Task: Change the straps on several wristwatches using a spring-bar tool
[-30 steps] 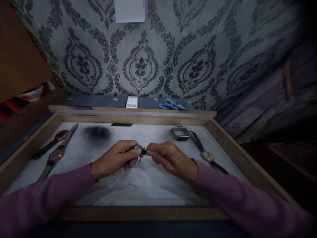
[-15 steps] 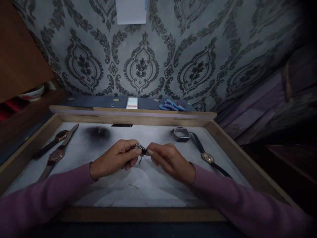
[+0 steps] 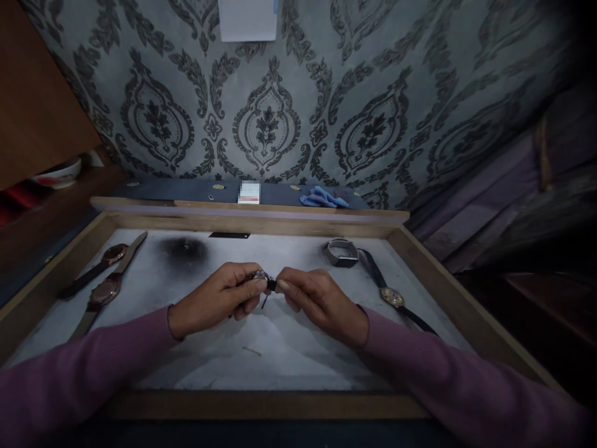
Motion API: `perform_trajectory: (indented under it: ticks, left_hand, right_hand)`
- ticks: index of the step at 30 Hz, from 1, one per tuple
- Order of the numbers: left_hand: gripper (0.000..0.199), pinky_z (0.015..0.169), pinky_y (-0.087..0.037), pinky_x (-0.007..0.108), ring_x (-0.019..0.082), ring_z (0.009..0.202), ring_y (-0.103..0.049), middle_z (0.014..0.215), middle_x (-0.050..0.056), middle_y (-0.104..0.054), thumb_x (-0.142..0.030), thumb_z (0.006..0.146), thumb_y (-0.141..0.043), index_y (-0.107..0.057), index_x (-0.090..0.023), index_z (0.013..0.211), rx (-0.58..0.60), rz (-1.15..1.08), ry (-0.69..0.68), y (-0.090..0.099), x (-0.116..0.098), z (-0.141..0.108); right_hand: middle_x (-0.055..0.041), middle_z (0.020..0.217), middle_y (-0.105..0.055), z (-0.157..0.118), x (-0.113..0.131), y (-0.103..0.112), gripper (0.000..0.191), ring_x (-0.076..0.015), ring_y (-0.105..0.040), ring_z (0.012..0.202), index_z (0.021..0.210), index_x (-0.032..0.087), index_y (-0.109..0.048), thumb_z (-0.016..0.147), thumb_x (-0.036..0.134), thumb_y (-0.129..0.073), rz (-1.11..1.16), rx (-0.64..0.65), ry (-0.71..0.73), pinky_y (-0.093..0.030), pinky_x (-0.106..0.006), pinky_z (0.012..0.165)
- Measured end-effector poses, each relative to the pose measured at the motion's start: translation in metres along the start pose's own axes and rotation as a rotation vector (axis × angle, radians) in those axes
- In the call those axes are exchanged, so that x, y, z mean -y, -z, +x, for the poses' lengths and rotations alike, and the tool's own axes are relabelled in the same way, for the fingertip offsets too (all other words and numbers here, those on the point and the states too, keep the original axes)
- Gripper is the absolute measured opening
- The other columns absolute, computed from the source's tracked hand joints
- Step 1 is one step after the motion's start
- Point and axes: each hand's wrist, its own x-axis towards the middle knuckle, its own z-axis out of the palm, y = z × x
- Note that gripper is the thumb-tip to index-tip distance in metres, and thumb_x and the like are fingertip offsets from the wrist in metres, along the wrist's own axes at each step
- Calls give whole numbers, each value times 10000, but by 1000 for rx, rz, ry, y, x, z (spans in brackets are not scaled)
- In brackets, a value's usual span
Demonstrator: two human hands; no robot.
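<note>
Above the middle of a shallow wooden tray, both hands meet at a small wristwatch with a dark strap. My left hand is closed round the watch case, thumb across its front. My right hand pinches the short dark strap end on the case's right side. A thin dark strip hangs below the left fingertips; whether it belongs to the strap I cannot tell. On the white tray floor below lies a thin tan sliver.
Two brown watches lie at the tray's left. At the right are a silver-grey watch and a gold-faced watch with a dark strap. A black strip lies near the back wall, and a blue cloth beyond the rim.
Both hands keep the same hold on the watch and its strap. Only a very slight shift of the camera shows.
</note>
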Motion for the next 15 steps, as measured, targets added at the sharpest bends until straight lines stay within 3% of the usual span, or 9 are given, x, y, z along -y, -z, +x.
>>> perform_trajectory:
  ticks: [15]
  left_hand:
    - [316,421,-260,200,56,432,-322,523,-82,-392,-455,862,-520,-516,-155,765,65,10,59,2,-1,-1]
  right_hand:
    - [65,535,-398,1,1,3,286,-67,-362,439,800,157,-552,997,259,-372,-21,85,18,-290,-196,488]
